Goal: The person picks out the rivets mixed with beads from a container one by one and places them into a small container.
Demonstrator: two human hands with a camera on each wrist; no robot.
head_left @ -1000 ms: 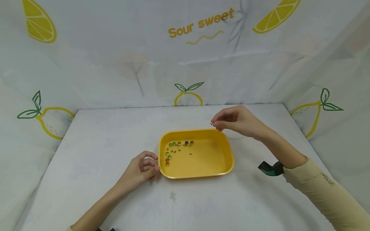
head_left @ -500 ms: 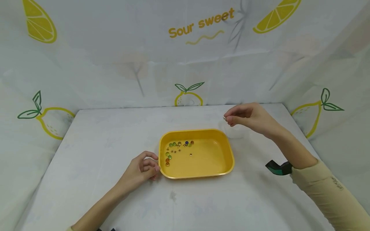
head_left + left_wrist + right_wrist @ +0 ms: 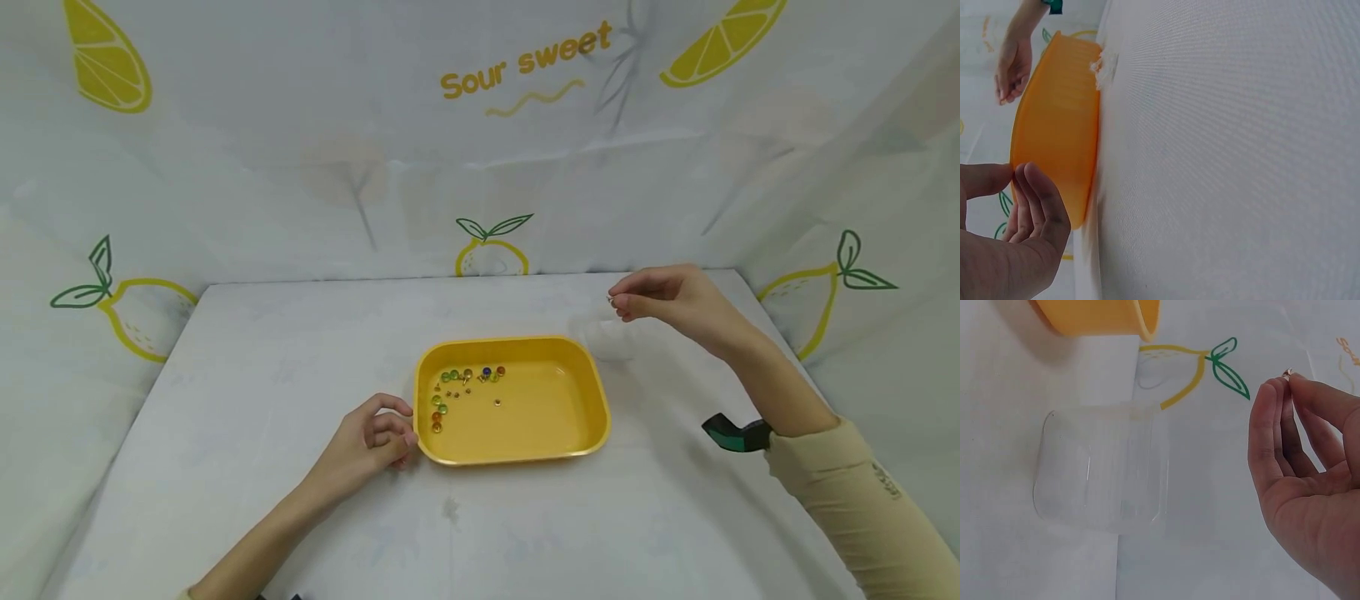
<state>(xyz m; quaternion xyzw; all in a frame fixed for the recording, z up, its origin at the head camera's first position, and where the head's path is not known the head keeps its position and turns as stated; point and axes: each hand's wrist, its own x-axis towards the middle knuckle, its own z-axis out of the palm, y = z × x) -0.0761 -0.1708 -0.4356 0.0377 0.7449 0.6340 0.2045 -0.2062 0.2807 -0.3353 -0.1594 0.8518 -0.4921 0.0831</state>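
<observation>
Right wrist view: a small, shiny gold-coloured piece is pinched at the tips of thumb and index finger of the right hand; the other fingers bend loosely below. It catches a bright glint, but its exact shape is too small to read. The head view places it in the air over the far right part of the counter, beyond the yellow tray and near a clear container.

The container is a see-through, round-cornered box on the counter, just beside the tray's far right corner. Only its outline and a few bright streaks give it away.

The tray is shallow, with rounded corners. Inside, toward its left half, lie glass marbles, green and amber with one deep blue, strung along the far and left walls. Tiny gold pieces are scattered among and near them, one lying alone nearer the middle.

The left hand is at the tray's left side, fingers bent, tips touching the rim; whether they grip it I cannot tell.
</observation>
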